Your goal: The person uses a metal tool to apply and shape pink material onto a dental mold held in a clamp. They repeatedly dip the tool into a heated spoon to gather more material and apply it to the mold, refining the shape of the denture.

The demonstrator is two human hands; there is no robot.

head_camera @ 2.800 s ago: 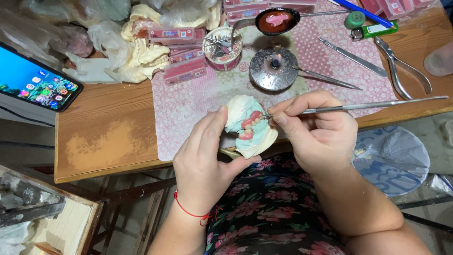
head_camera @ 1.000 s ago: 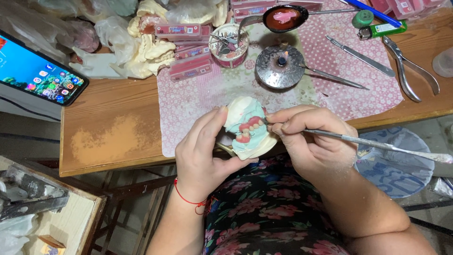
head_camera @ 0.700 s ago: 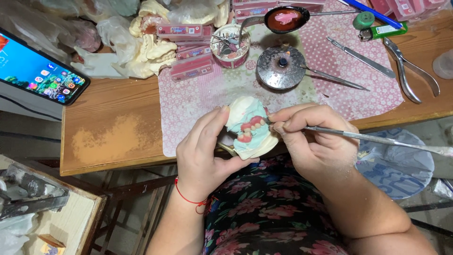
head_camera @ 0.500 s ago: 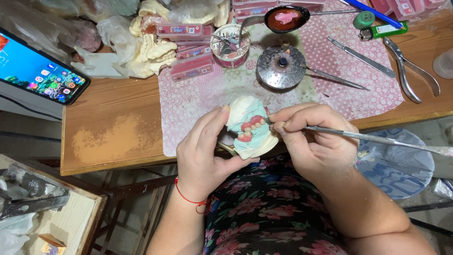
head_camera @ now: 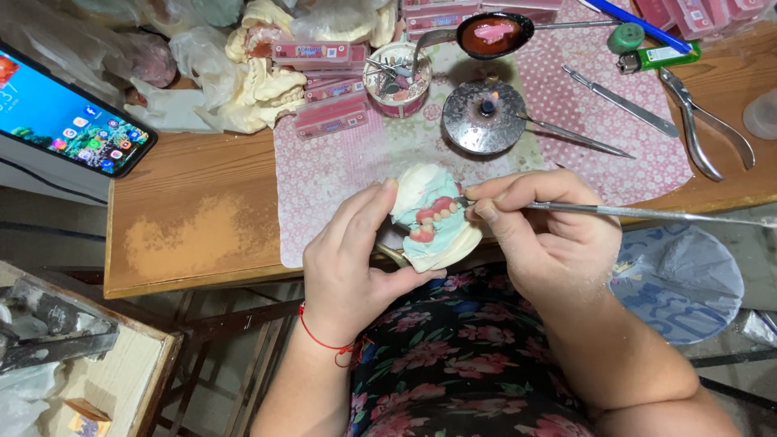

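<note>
- Left hand (head_camera: 348, 267) is gripping the plaster dental model (head_camera: 429, 218), holding it just over the table edge (head_camera: 194, 279).
- Right hand (head_camera: 550, 239) is pinching a thin metal wax carver (head_camera: 647, 213), tip touching the pink wax gum.
- Teeth are already sitting in wax; carving looks unfinished.

Wooden table (head_camera: 194, 235), worn pale patch at the front. Covered in part by a pink patterned cloth (head_camera: 340, 174). Directly on the wood: a lit smartphone (head_camera: 69, 121) at the left edge, metal pliers (head_camera: 702, 129) at the right.
</note>
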